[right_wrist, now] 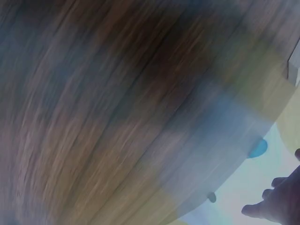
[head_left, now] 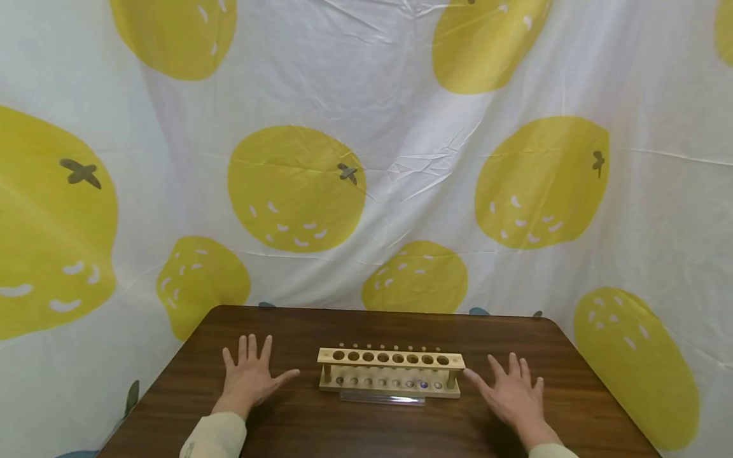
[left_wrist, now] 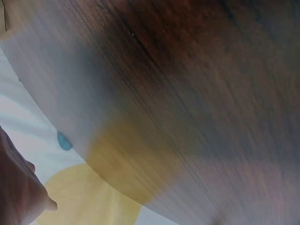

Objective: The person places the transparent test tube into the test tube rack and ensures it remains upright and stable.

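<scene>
A wooden test tube rack [head_left: 390,372] stands in the middle of the table, with a row of round holes in its top bar and short pegs along its back. Just in front of it lies a clear glass tube [head_left: 382,399] on its side. To the left of the rack my left hand [head_left: 247,380] is spread, palm down, with the thumb pointing toward the rack. My right hand [head_left: 511,392] is spread likewise on the other side, its thumb tip close to the rack's right end. Both hands hold nothing. The wrist views show part of the left hand [left_wrist: 21,187] and right hand [right_wrist: 281,201].
The dark brown wooden table [head_left: 286,432] has rounded far corners. Behind it hangs a white cloth [head_left: 412,127] printed with large yellow fruit, coming down along the table's far and side edges.
</scene>
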